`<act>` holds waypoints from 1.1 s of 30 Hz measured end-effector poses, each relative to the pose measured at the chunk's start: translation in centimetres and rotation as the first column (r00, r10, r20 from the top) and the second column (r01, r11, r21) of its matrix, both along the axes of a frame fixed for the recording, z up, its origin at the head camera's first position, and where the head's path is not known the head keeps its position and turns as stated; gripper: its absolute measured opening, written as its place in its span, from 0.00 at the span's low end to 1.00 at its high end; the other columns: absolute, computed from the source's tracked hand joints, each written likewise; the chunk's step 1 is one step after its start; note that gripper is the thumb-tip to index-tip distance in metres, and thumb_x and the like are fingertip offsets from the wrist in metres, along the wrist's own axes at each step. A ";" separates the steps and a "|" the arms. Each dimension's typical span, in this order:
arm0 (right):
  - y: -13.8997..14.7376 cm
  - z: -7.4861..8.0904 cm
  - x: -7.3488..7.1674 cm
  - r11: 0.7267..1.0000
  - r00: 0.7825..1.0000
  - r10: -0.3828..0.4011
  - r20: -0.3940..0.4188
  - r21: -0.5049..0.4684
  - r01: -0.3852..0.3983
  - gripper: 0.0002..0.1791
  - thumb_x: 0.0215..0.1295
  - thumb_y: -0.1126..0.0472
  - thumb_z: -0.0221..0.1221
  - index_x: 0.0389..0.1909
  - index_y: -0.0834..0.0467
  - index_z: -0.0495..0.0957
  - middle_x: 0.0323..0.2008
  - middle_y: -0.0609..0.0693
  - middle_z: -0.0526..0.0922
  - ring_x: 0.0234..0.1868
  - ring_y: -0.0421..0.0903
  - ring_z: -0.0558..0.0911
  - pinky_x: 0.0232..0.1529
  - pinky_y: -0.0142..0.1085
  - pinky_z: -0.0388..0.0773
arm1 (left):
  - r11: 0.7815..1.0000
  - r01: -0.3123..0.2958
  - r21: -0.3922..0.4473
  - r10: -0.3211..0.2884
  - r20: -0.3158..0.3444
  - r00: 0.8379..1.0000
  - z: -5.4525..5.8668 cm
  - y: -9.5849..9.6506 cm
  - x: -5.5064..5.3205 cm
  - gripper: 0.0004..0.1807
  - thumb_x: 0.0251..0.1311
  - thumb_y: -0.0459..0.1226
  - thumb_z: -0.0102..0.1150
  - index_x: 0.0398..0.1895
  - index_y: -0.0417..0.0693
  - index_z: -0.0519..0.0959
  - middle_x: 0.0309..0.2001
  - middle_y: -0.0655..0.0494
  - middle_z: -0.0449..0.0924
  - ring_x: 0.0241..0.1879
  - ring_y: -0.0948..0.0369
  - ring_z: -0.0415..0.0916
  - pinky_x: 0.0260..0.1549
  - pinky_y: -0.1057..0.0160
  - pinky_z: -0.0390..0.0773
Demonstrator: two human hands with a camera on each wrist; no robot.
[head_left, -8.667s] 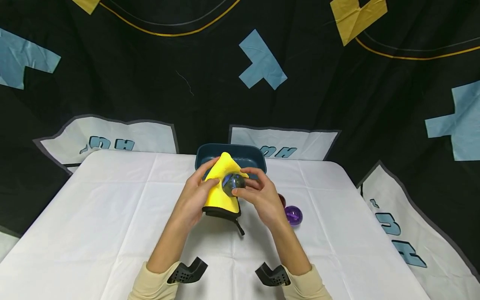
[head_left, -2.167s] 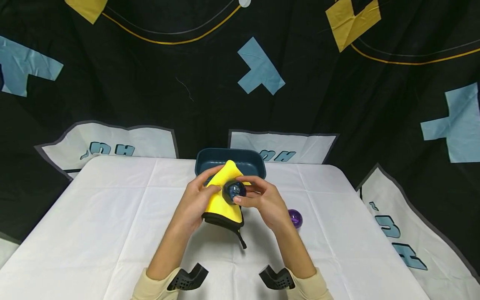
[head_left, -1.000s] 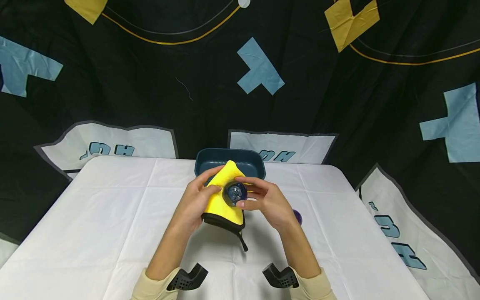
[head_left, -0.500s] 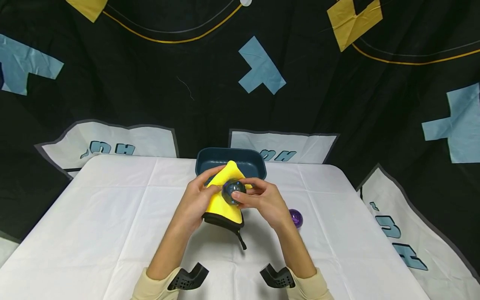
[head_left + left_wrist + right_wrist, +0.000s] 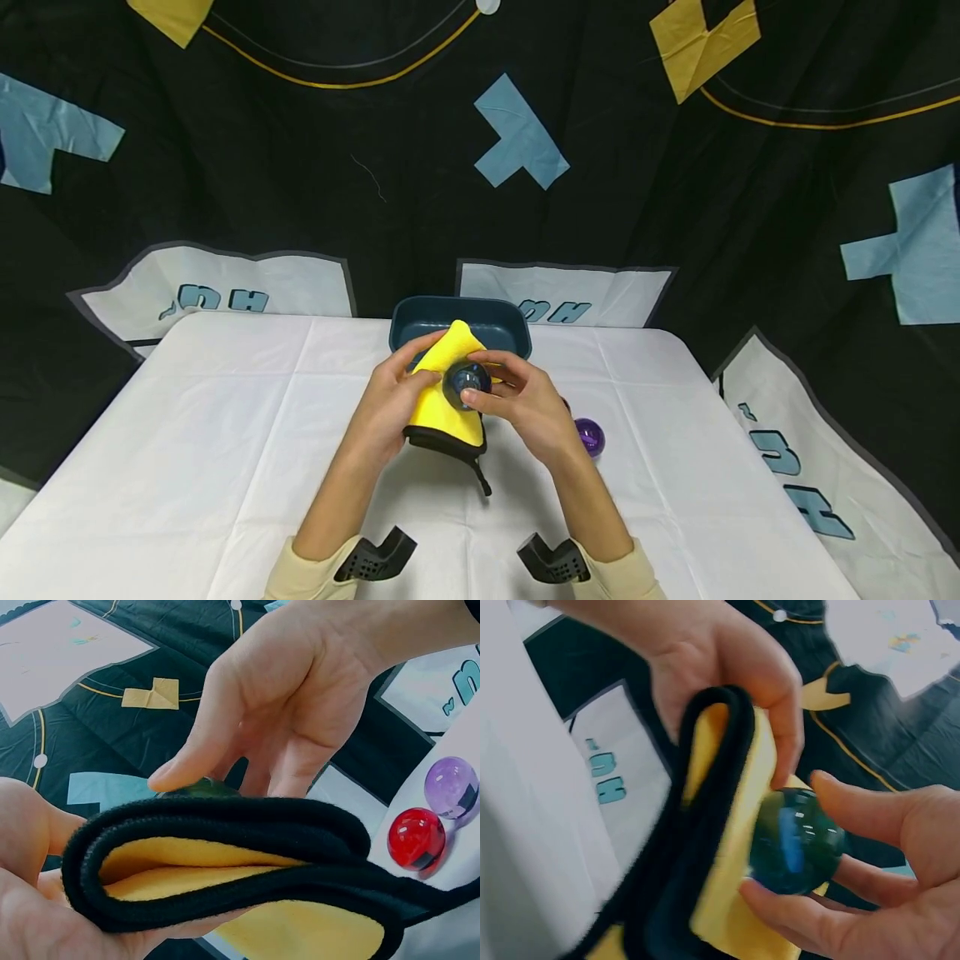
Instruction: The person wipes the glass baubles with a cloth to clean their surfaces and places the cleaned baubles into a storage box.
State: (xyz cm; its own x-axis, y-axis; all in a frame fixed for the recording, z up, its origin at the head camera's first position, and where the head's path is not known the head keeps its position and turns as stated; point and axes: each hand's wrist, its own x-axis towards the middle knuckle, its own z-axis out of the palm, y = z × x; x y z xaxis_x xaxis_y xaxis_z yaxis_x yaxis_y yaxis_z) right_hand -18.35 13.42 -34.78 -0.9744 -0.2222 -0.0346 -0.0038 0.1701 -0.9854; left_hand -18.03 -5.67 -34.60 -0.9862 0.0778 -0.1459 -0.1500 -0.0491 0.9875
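My left hand (image 5: pixel 387 404) grips a folded yellow cloth (image 5: pixel 437 414) with black edging, thumb on its front face. The cloth's black strap hangs down on the right. Against the cloth sits a clear, dark glass-like ball (image 5: pixel 465 384) with a blue streak inside. Fingers and thumb of my right hand (image 5: pixel 534 407) hold this ball from the right. In the right wrist view the ball (image 5: pixel 795 841) is pinched between fingertips, its far side right at the cloth. The left wrist view has it mostly hidden behind the cloth's folded edge.
Right of my right hand, a purple ball (image 5: pixel 590 437) lies on the white tablecloth (image 5: pixel 225 442). A red ball (image 5: pixel 416 838) lies beside it, mostly hidden in the head view. Behind the hands stands a dark blue tray (image 5: pixel 480 312), near the table's far edge and the black backdrop (image 5: pixel 420 183).
The right fingers shift back and forth on the ball, turning it against the cloth. The left hand and cloth stay nearly in place. The red ball's edge now shows past the right hand again.
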 end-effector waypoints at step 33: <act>0.2 -0.1 -0.2 0.991 0.996 -0.088 0.011 0.102 0.087 0.25 0.56 0.51 0.74 0.54 0.53 0.82 0.49 0.50 0.86 0.54 0.51 0.84 0.62 0.51 0.76 | 1.000 0.017 0.004 -0.017 -0.013 1.000 0.3 0.1 0.4 0.26 0.69 0.35 0.51 0.67 0.71 0.74 0.68 0.49 0.64 0.54 0.47 0.74 0.43 0.61 0.83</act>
State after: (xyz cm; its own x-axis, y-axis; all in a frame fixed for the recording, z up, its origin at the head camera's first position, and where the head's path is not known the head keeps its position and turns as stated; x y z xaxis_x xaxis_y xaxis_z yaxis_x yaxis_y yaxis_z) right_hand -18.54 13.61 -34.90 -0.9891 -0.1308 -0.0679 0.0307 0.2682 -0.9629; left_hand -17.62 -5.62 -34.32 -0.9865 0.0950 -0.1331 -0.1384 -0.0511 0.9891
